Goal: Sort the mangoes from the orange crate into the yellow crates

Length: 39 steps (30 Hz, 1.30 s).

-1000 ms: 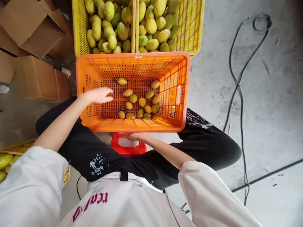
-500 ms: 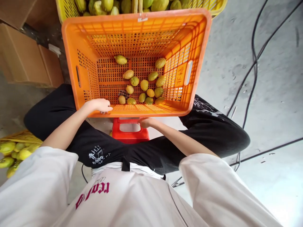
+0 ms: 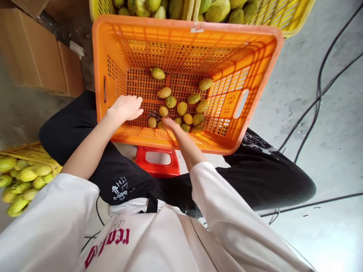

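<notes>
An orange plastic crate point(image 3: 187, 25) stands in front of me, with several yellow-green lemons point(image 3: 182, 108) scattered on its perforated floor. My left hand point(image 3: 127, 108) hovers inside the crate's left part, fingers apart and nothing in them. Over the near wall reaches my right hand point(image 3: 169, 124), down at a lemon point(image 3: 161, 125) by the front of the floor. Its fingers are mostly hidden, so a grip on that lemon cannot be made out. Beside it lies a small dark patch of debris point(image 3: 153, 114).
Behind the crate is a yellow basket point(image 3: 295, 22) of greenish fruit. Another yellow basket point(image 3: 42, 151) of lemons sits at my left. A red stool point(image 3: 159, 172) stands between my legs. Cardboard boxes point(image 3: 34, 56) are at the left, black cables point(image 3: 320, 81) on the right floor.
My left hand has moved from the near rim into the crate and its fingers have spread. My right hand has risen from below the rim into the crate. The view has shifted slightly.
</notes>
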Each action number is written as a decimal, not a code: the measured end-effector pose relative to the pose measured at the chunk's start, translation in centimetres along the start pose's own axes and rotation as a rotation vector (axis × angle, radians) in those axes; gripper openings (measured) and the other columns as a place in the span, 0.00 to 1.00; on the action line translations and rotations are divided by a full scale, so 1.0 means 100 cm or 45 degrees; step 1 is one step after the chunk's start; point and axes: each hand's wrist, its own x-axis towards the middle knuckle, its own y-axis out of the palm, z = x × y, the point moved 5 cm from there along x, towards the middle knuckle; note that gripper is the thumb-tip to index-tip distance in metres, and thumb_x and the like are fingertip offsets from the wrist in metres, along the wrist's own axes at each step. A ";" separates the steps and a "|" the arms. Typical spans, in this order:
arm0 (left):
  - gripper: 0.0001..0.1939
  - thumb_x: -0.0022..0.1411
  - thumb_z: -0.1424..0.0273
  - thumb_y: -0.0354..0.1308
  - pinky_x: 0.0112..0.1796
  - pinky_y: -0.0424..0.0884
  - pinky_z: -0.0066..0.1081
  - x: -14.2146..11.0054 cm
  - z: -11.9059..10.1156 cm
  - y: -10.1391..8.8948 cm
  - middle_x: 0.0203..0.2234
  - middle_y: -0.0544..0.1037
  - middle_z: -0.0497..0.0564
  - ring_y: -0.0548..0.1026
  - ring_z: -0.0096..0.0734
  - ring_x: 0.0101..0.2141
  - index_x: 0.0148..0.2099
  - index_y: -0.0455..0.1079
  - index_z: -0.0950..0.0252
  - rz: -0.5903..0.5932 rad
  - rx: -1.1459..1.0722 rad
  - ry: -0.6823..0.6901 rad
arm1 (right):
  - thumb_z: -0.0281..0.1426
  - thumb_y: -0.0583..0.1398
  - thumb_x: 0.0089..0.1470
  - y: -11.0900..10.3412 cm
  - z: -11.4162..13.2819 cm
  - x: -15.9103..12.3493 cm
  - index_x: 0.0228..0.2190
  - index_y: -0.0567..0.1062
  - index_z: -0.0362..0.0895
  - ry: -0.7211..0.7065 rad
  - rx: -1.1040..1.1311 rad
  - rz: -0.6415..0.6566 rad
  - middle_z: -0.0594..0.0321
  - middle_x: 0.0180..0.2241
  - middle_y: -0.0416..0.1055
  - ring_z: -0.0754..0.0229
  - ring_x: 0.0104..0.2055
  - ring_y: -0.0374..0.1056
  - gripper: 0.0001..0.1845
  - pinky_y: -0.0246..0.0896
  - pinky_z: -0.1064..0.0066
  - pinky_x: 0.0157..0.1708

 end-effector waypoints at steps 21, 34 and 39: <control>0.23 0.70 0.64 0.46 0.53 0.64 0.41 0.030 0.007 0.042 0.53 0.75 0.63 0.72 0.50 0.54 0.60 0.66 0.69 0.160 -0.004 0.022 | 0.34 0.67 0.50 0.038 -0.033 0.020 0.60 0.58 0.45 0.001 -0.146 0.270 0.44 0.53 0.69 0.42 0.53 0.69 0.40 0.64 0.59 0.48; 0.22 0.68 0.63 0.49 0.56 0.60 0.44 0.033 0.004 0.083 0.52 0.74 0.63 0.69 0.52 0.56 0.59 0.67 0.68 0.271 -0.089 0.035 | 0.38 0.61 0.56 0.003 -0.028 0.003 0.58 0.60 0.35 -0.226 -0.008 -0.143 0.35 0.62 0.51 0.40 0.52 0.66 0.33 0.64 0.56 0.46; 0.21 0.67 0.59 0.54 0.59 0.57 0.47 0.014 0.030 0.063 0.51 0.73 0.55 0.67 0.52 0.58 0.57 0.70 0.64 0.079 -0.460 -0.051 | 0.36 0.58 0.59 0.005 -0.005 0.021 0.54 0.64 0.32 -0.236 -0.035 -0.026 0.33 0.69 0.36 0.42 0.51 0.69 0.27 0.63 0.57 0.48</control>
